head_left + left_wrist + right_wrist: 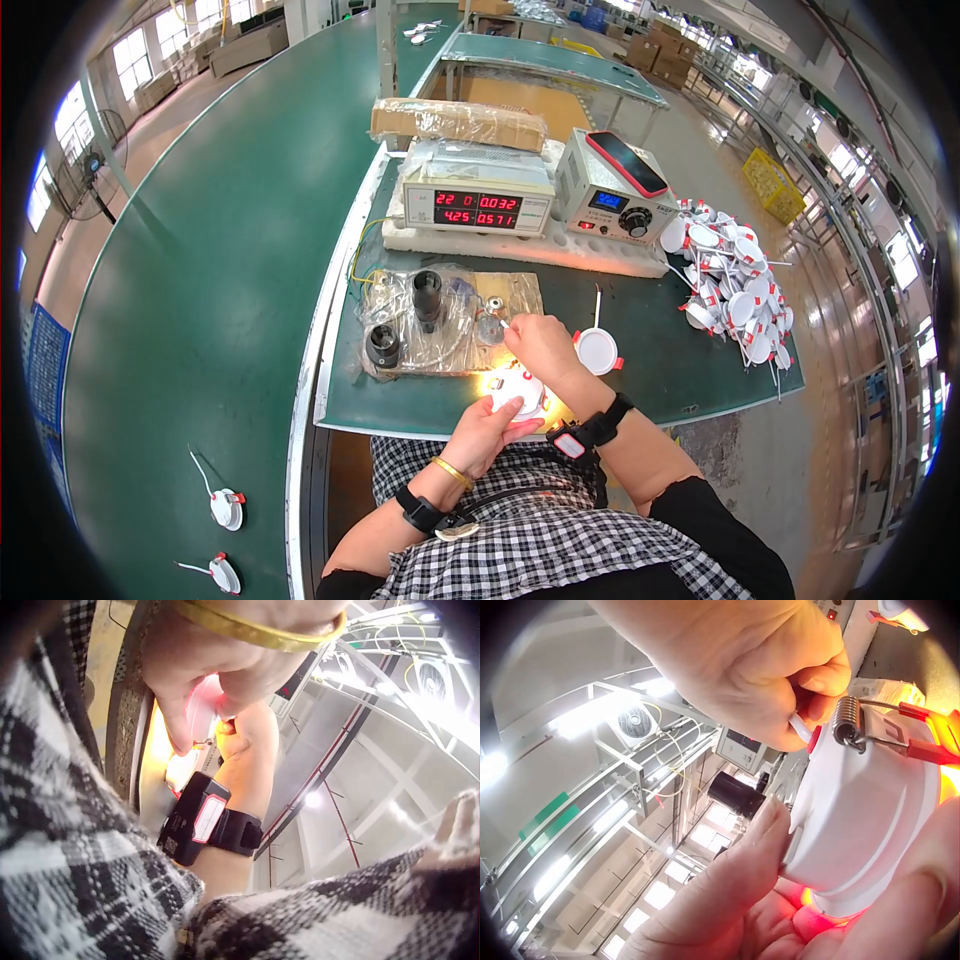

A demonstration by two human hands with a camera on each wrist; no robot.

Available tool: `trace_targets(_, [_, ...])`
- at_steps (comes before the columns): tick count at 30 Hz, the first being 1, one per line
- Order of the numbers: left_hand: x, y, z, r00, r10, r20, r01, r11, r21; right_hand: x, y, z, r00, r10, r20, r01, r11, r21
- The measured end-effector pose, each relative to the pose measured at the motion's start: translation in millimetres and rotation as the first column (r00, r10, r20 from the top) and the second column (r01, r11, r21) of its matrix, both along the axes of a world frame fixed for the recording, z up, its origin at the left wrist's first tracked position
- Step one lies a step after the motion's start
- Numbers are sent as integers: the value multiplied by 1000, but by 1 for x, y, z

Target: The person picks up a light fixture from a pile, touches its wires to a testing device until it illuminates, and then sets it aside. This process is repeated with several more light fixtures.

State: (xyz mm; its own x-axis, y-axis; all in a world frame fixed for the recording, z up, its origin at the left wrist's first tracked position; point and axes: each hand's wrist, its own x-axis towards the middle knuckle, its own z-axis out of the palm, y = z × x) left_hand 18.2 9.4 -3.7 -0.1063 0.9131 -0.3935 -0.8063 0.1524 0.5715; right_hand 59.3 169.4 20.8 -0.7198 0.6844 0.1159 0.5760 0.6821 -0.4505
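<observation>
A round white downlight point(518, 393), lit and glowing warm, is gripped by my left hand point(482, 432) near the table's front edge. In the right wrist view the light's white housing point(862, 802) shows a coiled spring point(847, 724) and red-sleeved clips, with left fingers around its sides. My right hand point(545, 350) pinches the white cable close to the housing, over the right edge of the test board point(520, 290). Another white downlight point(597, 351) lies on the table, right of my right hand.
A power meter point(478, 208) with red digits and a supply box point(610, 195) bearing a phone point(627, 163) stand behind. Black sockets point(427, 292) rise from the board. Downlights are heaped point(740, 290) at right; two lie on the green belt point(180, 330) at left.
</observation>
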Motion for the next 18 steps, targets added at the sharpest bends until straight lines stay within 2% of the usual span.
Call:
trace_targets(9, [0,-1,0,1000,-1,-28,1,1000,-7,-1,1,-3,1000,3,-13,-2,1000,5])
trace_targets(18, [0,-1,3,999,3,39,-4,1000,13,-1,-1,1,1000,-8,-2,8,1000,-19])
